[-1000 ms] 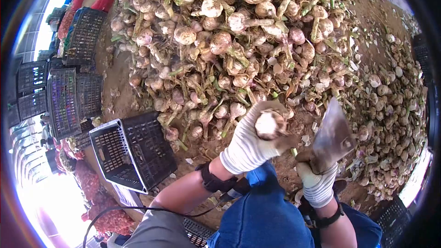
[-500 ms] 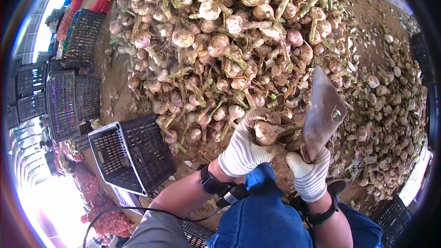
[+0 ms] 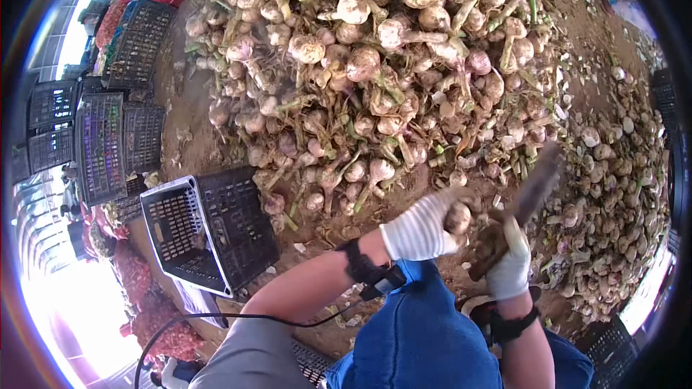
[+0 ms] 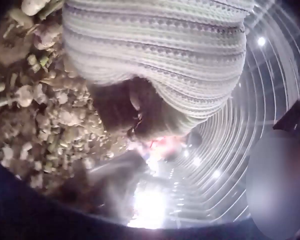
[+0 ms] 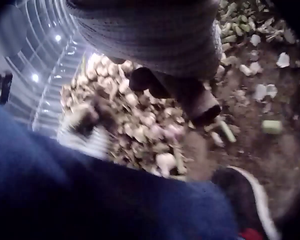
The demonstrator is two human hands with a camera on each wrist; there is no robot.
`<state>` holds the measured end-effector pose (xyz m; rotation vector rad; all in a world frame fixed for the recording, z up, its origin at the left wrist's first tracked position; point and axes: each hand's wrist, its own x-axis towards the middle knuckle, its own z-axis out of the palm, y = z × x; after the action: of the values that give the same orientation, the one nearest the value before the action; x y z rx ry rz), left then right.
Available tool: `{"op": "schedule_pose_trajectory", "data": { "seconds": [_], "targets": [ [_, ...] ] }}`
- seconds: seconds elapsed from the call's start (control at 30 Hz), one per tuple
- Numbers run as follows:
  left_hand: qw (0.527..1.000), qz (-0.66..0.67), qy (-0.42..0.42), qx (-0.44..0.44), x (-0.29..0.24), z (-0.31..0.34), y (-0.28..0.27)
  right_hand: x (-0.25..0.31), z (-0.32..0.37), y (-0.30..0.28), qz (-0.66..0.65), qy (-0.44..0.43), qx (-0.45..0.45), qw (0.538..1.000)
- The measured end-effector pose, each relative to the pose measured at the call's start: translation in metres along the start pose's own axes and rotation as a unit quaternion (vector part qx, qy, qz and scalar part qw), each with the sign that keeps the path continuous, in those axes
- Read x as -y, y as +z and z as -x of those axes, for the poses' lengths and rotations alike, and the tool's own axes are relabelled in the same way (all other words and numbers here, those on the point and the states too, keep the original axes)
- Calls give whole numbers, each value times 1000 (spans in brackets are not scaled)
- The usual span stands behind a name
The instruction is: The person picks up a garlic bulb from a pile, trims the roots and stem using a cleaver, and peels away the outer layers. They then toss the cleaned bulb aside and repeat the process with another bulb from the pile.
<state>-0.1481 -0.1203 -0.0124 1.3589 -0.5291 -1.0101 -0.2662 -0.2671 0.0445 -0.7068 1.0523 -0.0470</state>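
My left hand [image 3: 422, 229], in a striped knit glove with dirty fingers, holds a garlic bulb [image 3: 458, 219] above the ground in the head view. Beside it, my gloved right hand [image 3: 509, 266] grips a broad-bladed knife by its handle. The knife blade [image 3: 539, 186] points up and away, seen nearly edge-on. In the right wrist view the handle's end [image 5: 208, 110] sticks out below the glove [image 5: 150, 42]. The left wrist view has the glove [image 4: 155, 45] with dark fingers [image 4: 117, 107] curled under it; the bulb is hidden there.
A large heap of garlic with stalks [image 3: 360, 65] lies ahead. Another pile of garlic bulbs [image 3: 605, 202] is at the right. A black crate [image 3: 234, 227] lies tipped to the left, with stacked crates [image 3: 101, 144] behind it. Skins and cut stalk pieces [image 5: 271, 126] litter the ground.
The knife blade rose beside the bulb, then swung right and turned edge-on. My left hand, still holding a garlic bulb, has shifted right and rolled over. The head view has shifted slightly.
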Motion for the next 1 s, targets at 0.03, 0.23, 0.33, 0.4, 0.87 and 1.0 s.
{"op": "schedule_pose_trajectory", "data": {
  "seconds": [0.03, 0.23, 0.33, 0.4, 0.87, 1.0],
  "targets": [
    [998, -70, -6, 4, 13, -1, 8, 2, -4, 0, 52, -3, -20, 998],
    [953, -54, -295, -39, 6, 22, -44, 46, -56, -126, 83, -67, -232, 967],
    [942, -233, -134, -200, 57, 47, -39, 61, -60, -143, 130, -180, -272, 936],
    [924, -296, -138, -201, 72, 53, -45, 47, -50, -117, 258, -95, -281, 919],
    [732, -570, -279, -248, 49, 36, -107, -101, -108, -31, 558, -252, -74, 787],
    [777, -464, -343, -253, 36, 33, -119, -96, -130, -15, 629, -231, -48, 740]
  ]
}}
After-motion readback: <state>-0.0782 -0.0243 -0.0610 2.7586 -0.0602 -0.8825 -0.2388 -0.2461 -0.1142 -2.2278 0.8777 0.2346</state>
